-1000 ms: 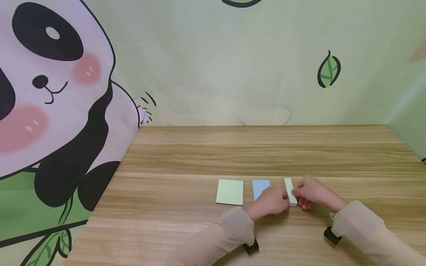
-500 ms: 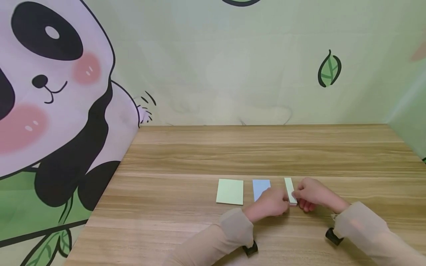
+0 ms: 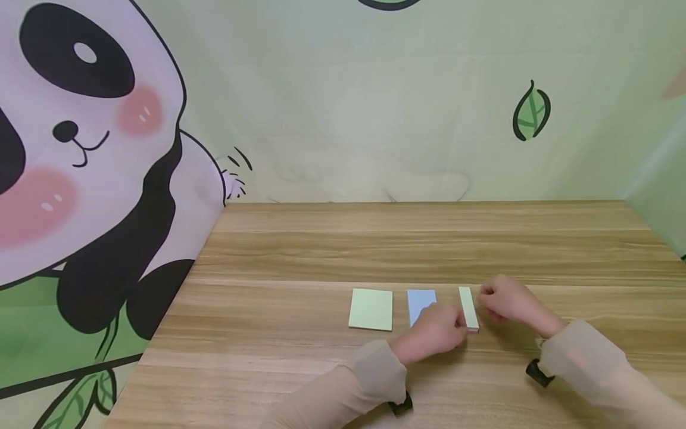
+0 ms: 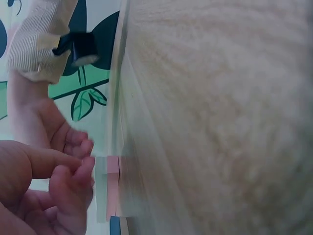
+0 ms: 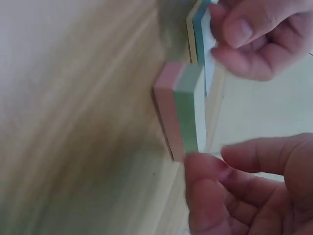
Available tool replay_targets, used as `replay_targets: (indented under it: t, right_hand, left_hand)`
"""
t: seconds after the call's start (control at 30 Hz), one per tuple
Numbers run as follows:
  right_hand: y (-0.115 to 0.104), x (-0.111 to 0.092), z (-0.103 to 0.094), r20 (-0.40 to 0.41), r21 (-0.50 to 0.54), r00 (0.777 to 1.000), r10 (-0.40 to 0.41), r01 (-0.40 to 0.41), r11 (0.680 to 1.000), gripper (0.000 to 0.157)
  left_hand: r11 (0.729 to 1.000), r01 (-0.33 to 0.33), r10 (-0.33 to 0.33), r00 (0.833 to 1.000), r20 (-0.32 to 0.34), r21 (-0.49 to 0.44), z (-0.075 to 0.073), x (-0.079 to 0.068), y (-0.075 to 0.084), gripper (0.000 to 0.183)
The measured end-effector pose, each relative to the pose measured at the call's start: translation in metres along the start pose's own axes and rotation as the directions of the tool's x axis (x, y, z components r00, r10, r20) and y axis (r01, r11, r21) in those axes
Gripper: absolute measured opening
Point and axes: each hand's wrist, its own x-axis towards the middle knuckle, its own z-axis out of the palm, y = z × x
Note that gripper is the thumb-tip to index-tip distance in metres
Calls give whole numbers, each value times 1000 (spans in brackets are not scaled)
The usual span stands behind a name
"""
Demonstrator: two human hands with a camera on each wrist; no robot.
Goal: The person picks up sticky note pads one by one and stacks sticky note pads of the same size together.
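Observation:
A narrow pad of sticky notes [image 3: 468,310], pale green stacked over pink, lies on the table between the hands. My left hand [image 3: 436,326] is at its near left side, with loosely bent fingers; thumb and index come together beside the pad in the left wrist view. On the far right of the pad, my right hand [image 3: 509,301] hovers slightly apart with bent fingers, and in the right wrist view a gap shows between its thumb and index finger. A blue sticky-note pad [image 3: 420,304] over a cream layer is partly covered by my left hand.
A square light-green sticky-note pad [image 3: 371,310] lies left of the blue one. The wood-grain table [image 3: 321,250] reaches back to a pale green backdrop [image 3: 375,107] with a printed panda [image 3: 96,155]. Black wrist cameras [image 3: 538,373] hang below both cuffs.
My right hand has come away from the narrow pad, moving slightly up and to the right. The left hand stays almost in place, and the pads lie as before.

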Motion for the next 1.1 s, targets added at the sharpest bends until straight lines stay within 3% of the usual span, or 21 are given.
replay_targets:
  t: [0.17,0.27,0.47,0.83,1.1]
  right_hand:
    - [-1,13,-9,-117,-117,986,-122,108,987,18]
    - [-3,22,-12,-135,-159,978,-160,138,978,17]
    - [-5,35,-14,-76,-170,980,-185,170,971,17]
    - [-5,48,-11,14,-169,970,-242,241,956,16]
    - [1,54,-8,57,-147,955,-293,298,943,15]
  left_hand:
    - [996,-33,38,997,-60,84,-2,-1,5,17]
    - [987,-40,51,997,-64,157,0,0,8,20]
    - [952,-59,79,995,-56,300,4,4,15,21]
    - [904,58,-56,998,-18,422,3,11,31,25]
    - [877,33,-20,999,-31,479,7,16,29,21]
